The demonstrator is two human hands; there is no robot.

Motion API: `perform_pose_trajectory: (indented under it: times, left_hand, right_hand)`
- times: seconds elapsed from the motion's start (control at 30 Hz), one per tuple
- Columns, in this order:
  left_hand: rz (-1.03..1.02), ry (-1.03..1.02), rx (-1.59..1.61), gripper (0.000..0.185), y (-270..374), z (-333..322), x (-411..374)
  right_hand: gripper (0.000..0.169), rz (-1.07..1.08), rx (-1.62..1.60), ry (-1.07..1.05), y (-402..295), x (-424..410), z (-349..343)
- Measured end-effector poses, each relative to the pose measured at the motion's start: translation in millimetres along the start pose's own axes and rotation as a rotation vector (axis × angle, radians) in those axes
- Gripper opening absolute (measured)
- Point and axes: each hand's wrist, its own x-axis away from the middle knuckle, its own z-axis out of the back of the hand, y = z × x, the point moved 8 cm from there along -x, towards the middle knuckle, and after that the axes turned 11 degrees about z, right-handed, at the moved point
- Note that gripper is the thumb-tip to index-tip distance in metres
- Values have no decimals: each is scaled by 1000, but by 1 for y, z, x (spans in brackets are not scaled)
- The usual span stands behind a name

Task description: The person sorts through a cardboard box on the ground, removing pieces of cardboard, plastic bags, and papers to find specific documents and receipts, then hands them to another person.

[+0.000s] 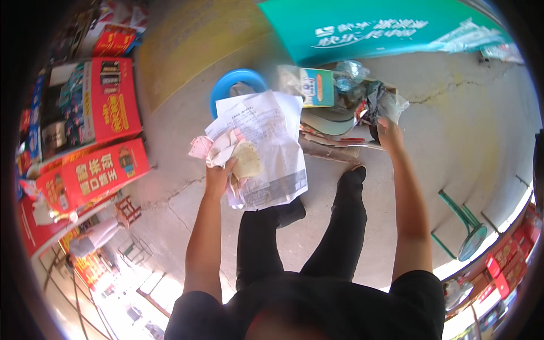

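My left hand [219, 176] grips a bundle of papers. Large printed white sheets [272, 140] spread out from it, creased and overlapping, with crumpled pink paper [200, 146] and a yellowish, stained piece [247, 159] near my thumb. At the right end of a heap of packaging, my right hand [391, 135] has its fingers closed on a dark plastic bag [375, 97]. Clear plastic film [393, 104] lies beside that bag. The heap also holds a teal and yellow carton [318, 87] and bent cardboard [329, 121]. Behind the sheets stands a blue plastic basin [219, 87], partly covered by them.
A teal printed cover [382, 29] hangs at the far side. Red product cartons [95, 176] are stacked at left. A green stool [471, 240] lies tipped at right. Farther back at lower left, a person [95, 238] is near a wooden stool [127, 210]. Cracks run across the concrete floor [459, 140].
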Motion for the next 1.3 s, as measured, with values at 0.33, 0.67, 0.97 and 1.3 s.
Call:
perform_pose_trajectory:
  times: [0.33,0.67,0.97,1.3]
  left_hand:
    - [98,-68,400,43,55,70,145]
    - [-202,-17,565,46,108,196,334]
    - [-376,203,784,45,56,241,486]
    - [-425,990,686,34,-35,342,610]
  right_hand:
    - [99,-306,-910,-865,-315,99,-44]
    - [35,188,-929,-871,-574,153,-41]
    - [30,150,-989,-1359,-667,255,-72]
    - [30,260,-797,-1455,-762,377,-152]
